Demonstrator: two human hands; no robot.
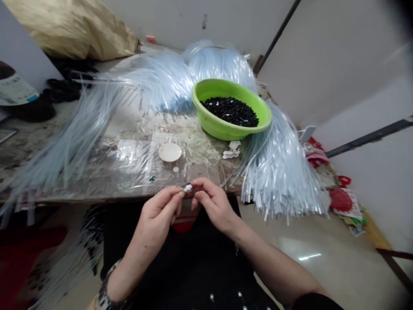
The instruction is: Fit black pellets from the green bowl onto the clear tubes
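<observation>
Just past the table's front edge, my left hand (163, 209) pinches a small white crumpled piece (187, 188) between thumb and forefinger. Its exact kind is too small to make out. My right hand (214, 202) is close beside it, fingers curled and fingertips at the piece's right end; whatever they hold, if anything, is hidden. Beyond my hands lie a shallow white dish (170, 152), a small pale disc (176, 169) and a small black and green bit (152, 178). A green basin (226, 131) containing many short black pieces (234, 111) stands farther back.
Bundles of clear plastic tubes lie at the left (80, 133), at the back (171, 82) and over the right edge (280, 168). White crumpled scraps (231, 150) rest by the basin. A dark bottle (22, 97) and a tan sack (77, 30) are at left.
</observation>
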